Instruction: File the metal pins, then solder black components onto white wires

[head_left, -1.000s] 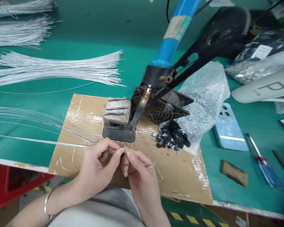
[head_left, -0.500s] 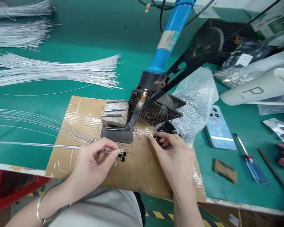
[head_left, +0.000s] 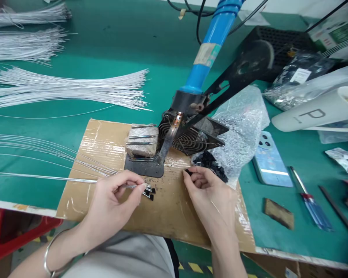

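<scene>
My left hand [head_left: 111, 204] pinches several thin white wires [head_left: 72, 179] between thumb and forefinger, with small black pieces [head_left: 150, 193] at the wire ends beyond the fingertips. Over the right of the cardboard [head_left: 174, 224], my right hand [head_left: 214, 199] is closed in a pinch on a small black piece [head_left: 188, 172], mostly covered by the fingers. Behind that hand lies a pile of black pieces [head_left: 211, 164] at the mouth of a clear bubble-wrap bag [head_left: 243, 127]. More loose wires [head_left: 60, 152] run leftward behind my left hand.
A blue-handled heat tool [head_left: 205, 65] on a black stand slants over the cardboard, beside a fan [head_left: 191, 139] and a block with metal rods [head_left: 142, 148]. Wire bundles [head_left: 75, 88] lie at left. Right are a phone [head_left: 272, 160], screwdriver [head_left: 314, 208] and white cup [head_left: 316, 110].
The small light-coloured bit at my right fingertips has given way to a black piece. My right hand has shifted slightly, showing more of the black pile. The left hand keeps its grip.
</scene>
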